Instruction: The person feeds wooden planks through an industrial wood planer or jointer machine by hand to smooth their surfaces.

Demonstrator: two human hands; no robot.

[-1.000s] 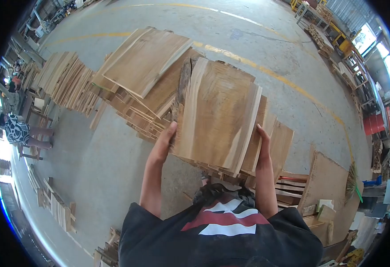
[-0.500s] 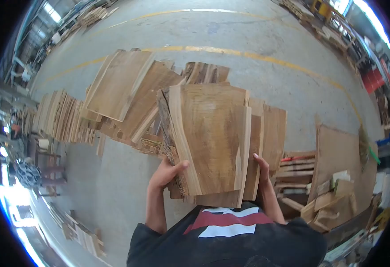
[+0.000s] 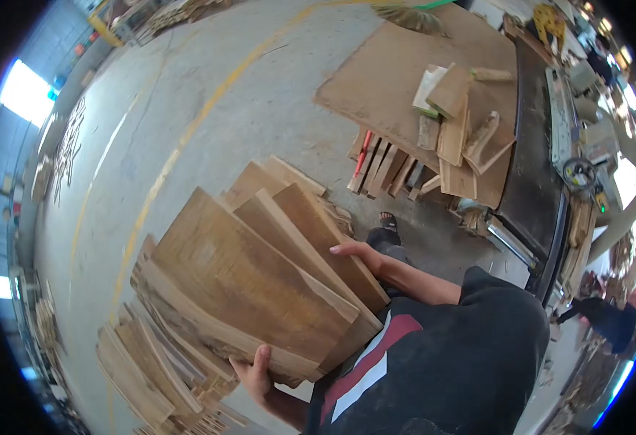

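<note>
A stack of wooden boards (image 3: 238, 279) lies across my front, close to my shirt, gripped from both sides. My left hand (image 3: 255, 373) is closed round the near lower edge, thumb on top and fingers hidden underneath. On the opposite side, my right hand (image 3: 354, 254) holds the stack's edge, its thumb showing and the other fingers hidden. The top board is broad and brown with pale edges. Narrower boards (image 3: 325, 235) fan out under it toward my right hand.
Loose boards (image 3: 133, 373) are piled on the floor at lower left. A brown sheet (image 3: 390, 80) bears wood offcuts (image 3: 452, 123), with stacked strips (image 3: 387, 170) under its edge. A machine with a handwheel (image 3: 579, 172) stands at right. Another person (image 3: 604, 319) is farther off.
My view and body have turned to the right, carrying the held boards along. The brown sheet and machine are now much closer; the floor piles have shifted to lower left.
</note>
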